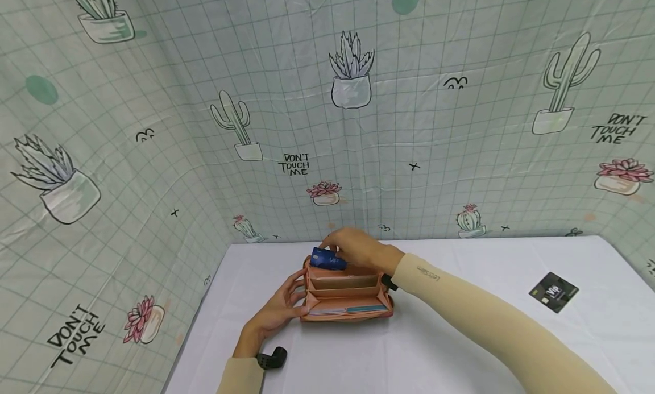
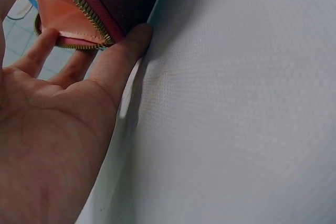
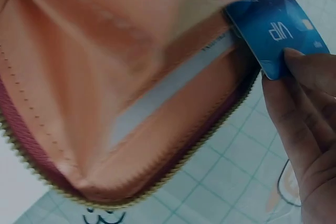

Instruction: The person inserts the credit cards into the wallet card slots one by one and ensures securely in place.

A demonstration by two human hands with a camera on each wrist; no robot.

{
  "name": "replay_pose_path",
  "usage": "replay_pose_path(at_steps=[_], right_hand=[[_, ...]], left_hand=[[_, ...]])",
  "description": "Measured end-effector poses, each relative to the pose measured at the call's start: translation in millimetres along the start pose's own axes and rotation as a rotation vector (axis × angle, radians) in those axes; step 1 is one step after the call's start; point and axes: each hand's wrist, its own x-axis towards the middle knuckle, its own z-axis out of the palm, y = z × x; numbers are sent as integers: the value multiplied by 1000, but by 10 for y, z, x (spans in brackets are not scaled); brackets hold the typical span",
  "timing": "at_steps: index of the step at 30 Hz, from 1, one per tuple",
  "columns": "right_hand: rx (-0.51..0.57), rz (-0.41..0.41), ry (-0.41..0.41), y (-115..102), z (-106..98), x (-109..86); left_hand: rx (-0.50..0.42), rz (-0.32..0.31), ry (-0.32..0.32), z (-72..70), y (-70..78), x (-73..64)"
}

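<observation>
An unzipped wallet with an orange lining and brass zipper teeth stands open on the table, its pockets facing up. My left hand holds its left end, thumb at the front cover and fingers spread along the side; the left wrist view shows the thumb against the dark outer cover. Between thumb and fingers, my right hand pinches a blue VIP card. That card is tilted over the back left part of the wallet, close to the rear pocket, where a pale strip shows.
A black VIP card lies on the white table to the right. Papers and a light blue slip sit in the wallet's front pocket. Behind the table hangs a grid-patterned cloth with cactus drawings.
</observation>
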Motion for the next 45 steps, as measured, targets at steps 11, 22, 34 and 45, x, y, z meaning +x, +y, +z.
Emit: replay_pose_path(at_steps=[11,22,34,45], right_hand=[[-107,24,-102,-88,12,98],[-20,29,-142,-33,33,89],[84,8,-117,86,46,68],[82,-25,-151,74,84,81]], left_hand=[[10,3,12,14,9,-12],[6,4,8,13,-10,-9],[11,-3,16,18,5,-11],[14,-2,16,7,-11,-12]])
